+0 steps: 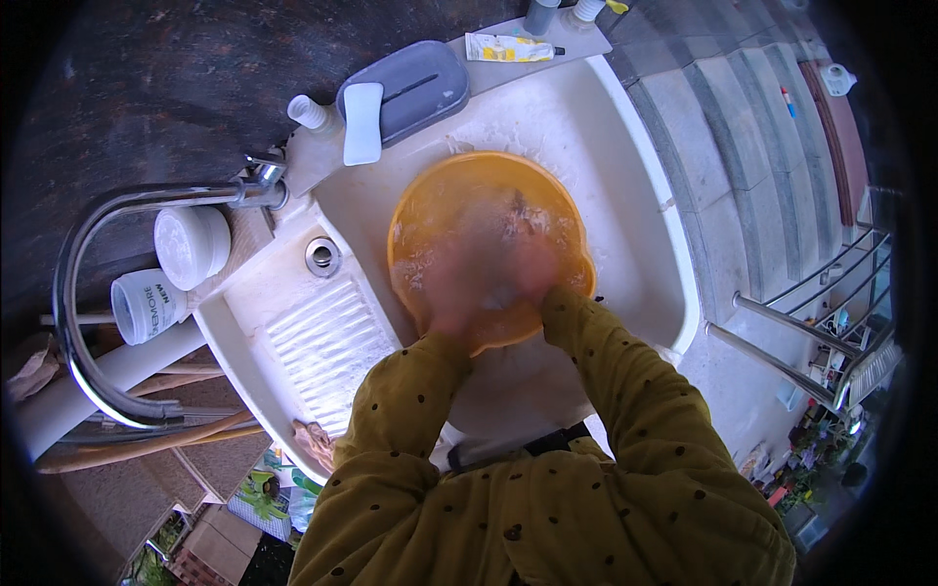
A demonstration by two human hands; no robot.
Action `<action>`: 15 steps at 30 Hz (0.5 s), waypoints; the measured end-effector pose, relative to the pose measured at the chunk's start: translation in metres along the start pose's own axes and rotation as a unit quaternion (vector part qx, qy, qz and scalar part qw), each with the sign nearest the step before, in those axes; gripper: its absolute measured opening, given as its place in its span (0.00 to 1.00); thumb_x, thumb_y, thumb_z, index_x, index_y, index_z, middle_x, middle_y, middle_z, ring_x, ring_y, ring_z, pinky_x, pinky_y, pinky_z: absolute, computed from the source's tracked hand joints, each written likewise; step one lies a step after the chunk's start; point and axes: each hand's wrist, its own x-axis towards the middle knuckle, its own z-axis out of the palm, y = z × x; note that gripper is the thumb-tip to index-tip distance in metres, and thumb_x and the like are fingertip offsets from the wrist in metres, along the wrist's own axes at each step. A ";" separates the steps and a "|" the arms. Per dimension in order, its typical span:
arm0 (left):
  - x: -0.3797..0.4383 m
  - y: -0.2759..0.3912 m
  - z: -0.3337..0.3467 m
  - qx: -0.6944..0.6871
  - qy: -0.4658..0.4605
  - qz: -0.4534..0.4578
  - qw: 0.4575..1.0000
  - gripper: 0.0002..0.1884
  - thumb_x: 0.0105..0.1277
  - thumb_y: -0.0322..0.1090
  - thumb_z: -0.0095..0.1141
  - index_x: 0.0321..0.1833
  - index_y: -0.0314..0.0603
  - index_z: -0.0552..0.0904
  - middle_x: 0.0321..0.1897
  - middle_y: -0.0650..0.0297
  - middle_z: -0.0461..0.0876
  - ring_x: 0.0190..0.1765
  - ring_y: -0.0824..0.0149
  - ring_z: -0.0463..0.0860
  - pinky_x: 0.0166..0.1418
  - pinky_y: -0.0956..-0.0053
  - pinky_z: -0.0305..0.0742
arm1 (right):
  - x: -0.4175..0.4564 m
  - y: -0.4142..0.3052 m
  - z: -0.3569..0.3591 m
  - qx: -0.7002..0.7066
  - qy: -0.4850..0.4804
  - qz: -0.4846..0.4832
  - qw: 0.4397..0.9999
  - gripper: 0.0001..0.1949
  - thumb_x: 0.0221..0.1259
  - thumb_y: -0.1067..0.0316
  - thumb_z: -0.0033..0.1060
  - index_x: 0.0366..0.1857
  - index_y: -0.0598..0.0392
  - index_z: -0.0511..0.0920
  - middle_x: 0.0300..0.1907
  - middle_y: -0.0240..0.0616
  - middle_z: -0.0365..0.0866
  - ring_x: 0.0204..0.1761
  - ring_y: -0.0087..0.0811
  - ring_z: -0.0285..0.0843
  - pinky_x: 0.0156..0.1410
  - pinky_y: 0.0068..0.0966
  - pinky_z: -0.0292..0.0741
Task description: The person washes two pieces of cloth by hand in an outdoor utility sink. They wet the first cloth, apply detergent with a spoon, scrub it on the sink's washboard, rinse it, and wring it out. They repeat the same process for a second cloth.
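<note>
An orange plastic basin (418, 187) stands in the white laundry sink (630, 146). Both my hands are down in the basin, strongly blurred by motion. My left hand (454, 282) is at the lower left, and my right hand (535, 262) lies to its right, close by. Water with some foam shows around them. Something pale between the hands is too blurred to name, and whether either hand grips it is hidden.
A ribbed washboard (330, 344) and a drain (323, 257) lie left of the basin. A chrome faucet (69, 293) curves at far left beside white tubs (192, 247). On the back ledge are a grey soap dish (432, 80), a white bar-shaped object (363, 123) and a tube (509, 48).
</note>
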 end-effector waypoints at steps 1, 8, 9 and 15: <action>-0.001 -0.022 0.014 -0.104 -0.020 -0.053 0.993 0.14 0.62 0.37 0.59 0.48 0.39 0.83 0.37 0.54 0.85 0.36 0.50 0.85 0.43 0.58 0.79 | -0.001 0.005 0.008 0.102 -0.012 0.028 0.994 0.21 0.64 0.70 0.50 0.63 0.50 0.73 0.51 0.45 0.80 0.53 0.42 0.78 0.59 0.35 0.74; -0.039 -0.011 -0.081 -0.655 -0.007 -0.221 0.723 0.03 0.67 0.29 0.56 0.41 0.43 0.79 0.33 0.62 0.82 0.30 0.65 0.83 0.31 0.72 0.79 | -0.052 0.014 -0.057 0.620 0.141 0.183 0.750 0.20 0.62 0.80 0.47 0.59 0.54 0.73 0.50 0.37 0.80 0.49 0.26 0.77 0.53 0.23 0.74; -0.047 -0.011 -0.082 -0.666 0.034 -0.217 0.713 0.02 0.67 0.28 0.55 0.40 0.43 0.78 0.34 0.62 0.82 0.31 0.65 0.83 0.32 0.72 0.79 | -0.057 0.018 -0.063 0.584 0.160 0.165 0.778 0.21 0.62 0.79 0.49 0.60 0.53 0.72 0.50 0.39 0.80 0.51 0.31 0.77 0.55 0.26 0.74; -0.062 -0.025 -0.057 -0.616 -0.006 -0.149 0.773 0.18 0.66 0.26 0.59 0.59 0.43 0.77 0.48 0.63 0.80 0.48 0.69 0.79 0.52 0.75 0.76 | -0.065 0.007 -0.070 0.300 0.149 0.089 0.938 0.31 0.60 0.68 0.62 0.69 0.46 0.65 0.59 0.59 0.70 0.58 0.53 0.75 0.64 0.35 0.72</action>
